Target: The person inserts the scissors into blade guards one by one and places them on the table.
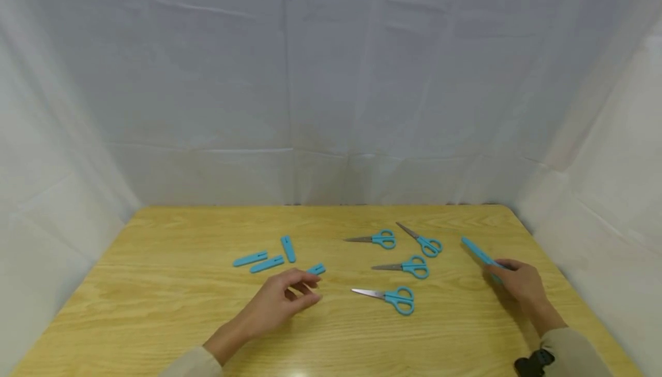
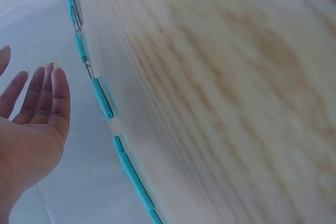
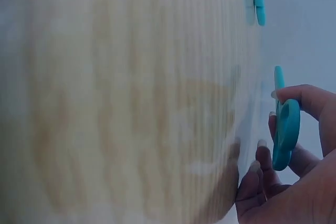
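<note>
My right hand (image 1: pixel 519 285) grips a pair of turquoise scissors (image 3: pixel 290 129) above the right side of the table. A turquoise blade cover (image 1: pixel 476 249) sits over their blades and points away to the back left. The finger loops are partly hidden by the hand in the head view. My left hand (image 1: pixel 281 299) hovers with loosely bent fingers and holds nothing. Just beyond its fingertips lies a loose blade cover (image 1: pixel 317 269), partly hidden by the hand. Between the hands, several uncovered scissors (image 1: pixel 400 296) lie on the table, their blades pointing left.
Several more turquoise blade covers (image 1: pixel 267 264) lie left of centre on the wooden table (image 1: pixel 155 296). Farther back are other scissors (image 1: pixel 384 239). White cloth (image 1: pixel 331 89) hangs behind the table and along both sides. A black device (image 1: pixel 535 362) is on the right sleeve.
</note>
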The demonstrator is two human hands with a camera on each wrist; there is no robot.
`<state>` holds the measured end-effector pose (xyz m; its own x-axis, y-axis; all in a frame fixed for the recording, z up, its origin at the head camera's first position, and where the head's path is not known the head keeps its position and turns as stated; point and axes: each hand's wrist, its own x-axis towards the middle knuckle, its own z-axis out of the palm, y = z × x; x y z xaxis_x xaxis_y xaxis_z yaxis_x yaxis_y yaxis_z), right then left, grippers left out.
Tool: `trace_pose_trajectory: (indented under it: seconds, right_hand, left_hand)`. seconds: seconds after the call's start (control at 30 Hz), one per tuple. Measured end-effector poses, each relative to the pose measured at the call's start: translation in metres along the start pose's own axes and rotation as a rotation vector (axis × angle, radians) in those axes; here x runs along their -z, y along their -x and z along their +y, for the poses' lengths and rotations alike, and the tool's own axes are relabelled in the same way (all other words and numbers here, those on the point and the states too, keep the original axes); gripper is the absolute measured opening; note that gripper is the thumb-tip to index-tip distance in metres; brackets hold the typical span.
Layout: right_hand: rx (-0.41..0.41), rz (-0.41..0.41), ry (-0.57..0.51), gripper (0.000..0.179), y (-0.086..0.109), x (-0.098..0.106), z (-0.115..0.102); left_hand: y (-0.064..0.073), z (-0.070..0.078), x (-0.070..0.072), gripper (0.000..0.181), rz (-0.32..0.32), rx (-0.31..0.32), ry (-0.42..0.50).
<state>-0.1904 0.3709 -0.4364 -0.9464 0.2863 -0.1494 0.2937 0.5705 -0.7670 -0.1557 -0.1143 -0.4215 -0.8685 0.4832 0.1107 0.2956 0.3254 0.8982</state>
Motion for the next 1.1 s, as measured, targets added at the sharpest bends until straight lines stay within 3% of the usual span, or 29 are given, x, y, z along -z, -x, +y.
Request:
trace_pose_trajectory:
  seconds: [0.23,0.5,0.77,0.93,1.1]
  right_hand:
    - [-0.004,-0.038,0.019,0.069,-0.004,-0.001,0.0]
    - [0.016,-0.03,0.125,0.061,-0.008,-0.001,-0.002]
    - [0.102,-0.02,0.241,0.055,-0.009,-0.001,-0.004]
    - [0.201,-0.015,0.337,0.053,-0.006,-0.001,-0.003]
    - [0.208,-0.028,0.39,0.06,0.001,-0.002,-0.007]
  left_hand:
    - [-0.001,0.002,0.0,0.034,-0.01,-0.003,-0.03]
    - [-0.002,0.002,-0.001,0.036,-0.023,-0.003,-0.055]
    - [-0.005,0.001,-0.004,0.037,-0.045,0.004,-0.057]
    - [-0.008,0.003,-0.007,0.038,-0.063,-0.004,-0.057]
    - [-0.006,0.003,-0.005,0.041,-0.049,-0.036,-0.149]
